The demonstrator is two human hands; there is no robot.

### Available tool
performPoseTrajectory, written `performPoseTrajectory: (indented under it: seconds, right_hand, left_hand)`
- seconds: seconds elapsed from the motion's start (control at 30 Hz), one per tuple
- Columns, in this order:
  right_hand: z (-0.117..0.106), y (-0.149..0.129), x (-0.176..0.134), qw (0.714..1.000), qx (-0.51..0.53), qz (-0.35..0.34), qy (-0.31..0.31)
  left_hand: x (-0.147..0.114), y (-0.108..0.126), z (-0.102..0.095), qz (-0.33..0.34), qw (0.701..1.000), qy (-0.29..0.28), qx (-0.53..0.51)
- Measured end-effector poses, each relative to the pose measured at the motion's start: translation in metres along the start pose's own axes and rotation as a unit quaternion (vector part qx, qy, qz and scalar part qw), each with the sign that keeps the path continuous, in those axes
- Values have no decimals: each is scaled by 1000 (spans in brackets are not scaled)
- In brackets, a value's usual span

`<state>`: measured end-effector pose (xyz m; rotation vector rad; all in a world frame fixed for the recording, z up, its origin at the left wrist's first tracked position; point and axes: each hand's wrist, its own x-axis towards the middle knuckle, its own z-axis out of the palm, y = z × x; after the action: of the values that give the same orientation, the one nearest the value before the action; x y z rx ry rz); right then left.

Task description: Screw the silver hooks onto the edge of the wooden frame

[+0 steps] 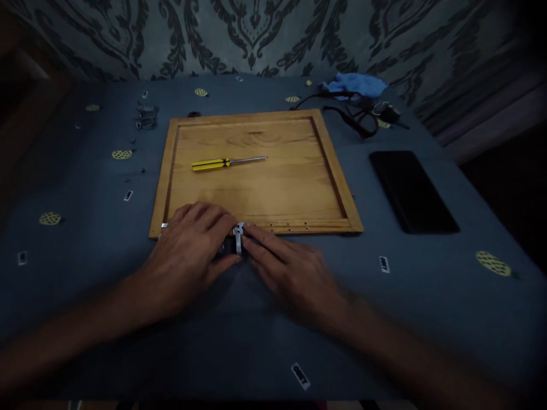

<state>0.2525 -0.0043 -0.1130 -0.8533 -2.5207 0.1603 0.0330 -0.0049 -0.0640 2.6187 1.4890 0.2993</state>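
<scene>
A small silver metal bracket [239, 238] with holes sits at the near edge of a framed wooden board [256, 185]. My left hand [190, 250] is closed over that edge, its fingers bent on the frame and its thumb by the bracket. From the other side, the fingertips of my right hand [290, 267] pinch and press the bracket. Under my left palm, a dark part beside the bracket is mostly hidden. Another bit of shiny metal [164, 226] shows at the board's near left corner. A yellow-handled screwdriver [228, 163] lies on the board, pointing right.
Several small metal fittings [146, 115] and loose screws [143, 170] lie left of the board. To the right are a dark phone or tablet [414, 191], glasses [361, 122], keys [382, 108] and a blue cloth [356, 85]. A patterned wall [252, 34] borders the far edge.
</scene>
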Motion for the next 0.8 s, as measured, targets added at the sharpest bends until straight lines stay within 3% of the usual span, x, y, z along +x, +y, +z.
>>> performPoseTrajectory:
  seconds: [0.5,0.8]
  right_hand:
    - [-2,-2,1,999,-38,6,-29]
    - [-2,0,1,1000,-24,-18,9]
  left_hand:
    - [1,-3,-2,10,999,4,-36]
    - [2,-2,-1,1,998,8,-61]
